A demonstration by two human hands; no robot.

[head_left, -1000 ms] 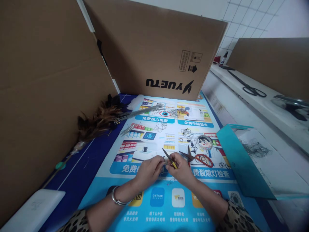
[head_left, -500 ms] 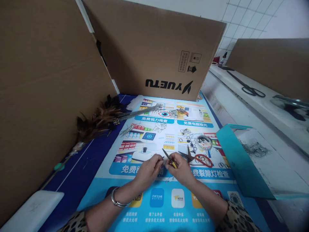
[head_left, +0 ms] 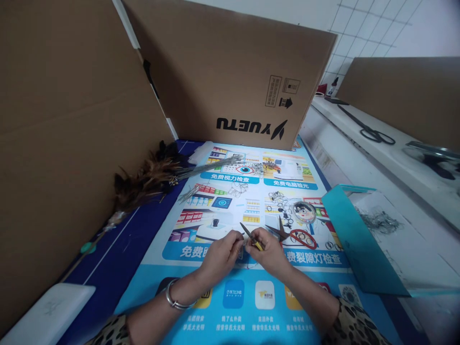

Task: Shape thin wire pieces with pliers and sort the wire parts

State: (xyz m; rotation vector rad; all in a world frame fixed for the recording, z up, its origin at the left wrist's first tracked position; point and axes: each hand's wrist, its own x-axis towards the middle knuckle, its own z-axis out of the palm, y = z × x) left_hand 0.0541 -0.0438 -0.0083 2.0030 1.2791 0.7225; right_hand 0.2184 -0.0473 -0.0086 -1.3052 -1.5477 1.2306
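Observation:
My right hand is closed around a small tool with a yellow handle and a dark pointed tip, which points up and left. My left hand is pinched shut just beside it, fingertips almost meeting those of the right. Whatever lies between the left fingertips is too small to make out. Right of my right hand lies a pair of scissors with red handles, blades spread. Behind them is a round container with a cartoon face, with several small dark rings and wire loops scattered about.
Brown feathers and a bundle of thin wires lie at the left back. A teal box with tangled wire stands right. Cardboard panels wall off the back and left. Black scissors rest on a white ledge.
Both hands stay in nearly the same place. The tip of the yellow-handled tool has shifted very slightly to the left.

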